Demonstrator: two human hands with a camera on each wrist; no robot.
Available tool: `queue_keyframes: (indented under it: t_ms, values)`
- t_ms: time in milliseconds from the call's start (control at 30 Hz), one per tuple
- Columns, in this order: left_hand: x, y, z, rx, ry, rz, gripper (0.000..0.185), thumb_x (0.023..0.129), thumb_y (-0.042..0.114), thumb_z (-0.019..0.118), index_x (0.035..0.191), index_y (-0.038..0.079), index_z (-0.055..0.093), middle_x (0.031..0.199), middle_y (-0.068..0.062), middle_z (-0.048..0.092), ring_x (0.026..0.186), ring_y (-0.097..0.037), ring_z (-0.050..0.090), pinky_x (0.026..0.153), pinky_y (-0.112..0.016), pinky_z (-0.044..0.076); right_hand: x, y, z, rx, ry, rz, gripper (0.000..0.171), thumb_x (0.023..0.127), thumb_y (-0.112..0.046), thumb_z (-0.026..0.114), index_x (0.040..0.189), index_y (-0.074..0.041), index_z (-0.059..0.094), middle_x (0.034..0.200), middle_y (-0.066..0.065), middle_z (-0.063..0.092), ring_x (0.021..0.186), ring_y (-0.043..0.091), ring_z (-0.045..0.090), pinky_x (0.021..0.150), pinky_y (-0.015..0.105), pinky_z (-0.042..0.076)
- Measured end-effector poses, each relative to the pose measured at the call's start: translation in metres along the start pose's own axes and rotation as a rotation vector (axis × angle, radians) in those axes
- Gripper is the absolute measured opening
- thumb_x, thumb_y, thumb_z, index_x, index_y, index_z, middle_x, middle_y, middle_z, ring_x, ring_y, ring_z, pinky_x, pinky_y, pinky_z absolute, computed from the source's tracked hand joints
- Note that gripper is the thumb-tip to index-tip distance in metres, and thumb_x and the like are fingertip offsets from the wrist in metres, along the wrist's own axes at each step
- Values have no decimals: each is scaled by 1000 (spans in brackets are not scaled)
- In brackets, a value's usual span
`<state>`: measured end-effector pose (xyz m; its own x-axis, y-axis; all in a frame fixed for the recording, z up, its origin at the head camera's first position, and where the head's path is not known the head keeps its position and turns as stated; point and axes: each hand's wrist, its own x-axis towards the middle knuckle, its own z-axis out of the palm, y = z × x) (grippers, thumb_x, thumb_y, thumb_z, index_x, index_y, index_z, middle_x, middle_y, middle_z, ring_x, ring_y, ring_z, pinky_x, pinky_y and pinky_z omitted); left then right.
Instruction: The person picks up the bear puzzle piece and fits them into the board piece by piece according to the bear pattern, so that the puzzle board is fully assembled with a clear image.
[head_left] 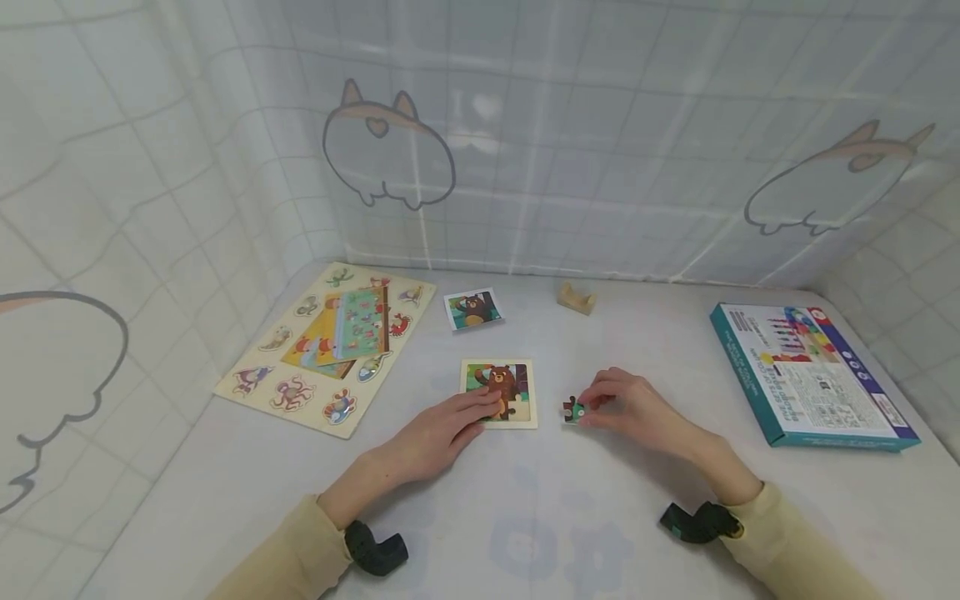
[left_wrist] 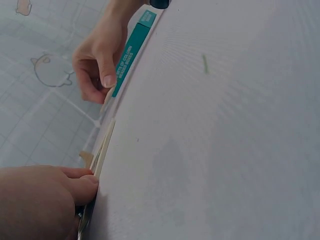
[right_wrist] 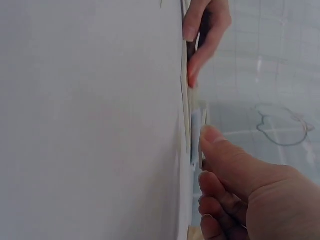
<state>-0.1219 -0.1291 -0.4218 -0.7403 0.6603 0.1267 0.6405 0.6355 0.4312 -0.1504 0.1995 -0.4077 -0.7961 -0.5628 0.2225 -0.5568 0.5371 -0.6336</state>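
In the head view, a square bear puzzle (head_left: 521,392) in a pale wooden frame lies on the table. My left hand (head_left: 442,429) rests on its left part, fingers stretched over the bear and covering some of it. At the frame's lower right a pale patch of backing shows. My right hand (head_left: 626,408) pinches a jigsaw piece (head_left: 573,410) with green and dark brown on it, right of the frame. The right wrist view shows the right thumb (right_wrist: 235,162) against the piece edge-on. The left wrist view has the left thumb (left_wrist: 84,189) at the frame's edge.
A small bear picture card (head_left: 473,309) lies behind the frame, with a wooden stand (head_left: 576,298) to its right. Far left is a sea-animal board (head_left: 251,408) with colourful sheets (head_left: 360,323) on top. A teal-edged box (head_left: 813,375) lies at the right. Tiled-pattern cloth walls (head_left: 570,167) surround the table.
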Motion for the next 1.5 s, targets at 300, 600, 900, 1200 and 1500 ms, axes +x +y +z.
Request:
queue_keyframes:
  t_ms: [300,600,900,1200,1500]
  values:
    - [0,-1,0,-5,1,5,40,98,21,49,138,16,48,149,6,35,138,-14,29,111,-34,31,25,-12,19,-17,-19,-97,18,78,-25,77,91,-14,71,83,-6,60,76,12,53,65,24,47]
    - [1,-1,-1,-12,-11,3,40,98,22,50,138,16,49,149,6,36,138,-13,29,111,-34,31,45,-21,34,-32,-18,-153,18,78,-25,77,90,-13,71,81,-8,59,77,9,53,66,25,48]
    - [0,-2,1,10,2,13,39,98,21,50,137,15,49,148,5,37,138,-15,31,109,-36,34,52,-21,41,-81,1,-193,21,76,-27,78,90,-13,72,80,-7,60,77,9,51,66,24,45]
    - [1,0,-1,12,-9,5,40,98,22,49,138,15,48,149,4,36,138,-15,30,109,-35,33,50,-18,43,-74,-20,-153,21,78,-28,77,92,-14,72,83,-7,61,79,7,51,69,23,45]
    - [1,2,-2,15,-33,-28,39,99,24,48,138,16,48,149,6,35,138,-13,30,110,-34,32,51,-19,46,-78,-23,-121,20,78,-26,77,93,-14,72,85,-6,62,81,8,52,72,26,46]
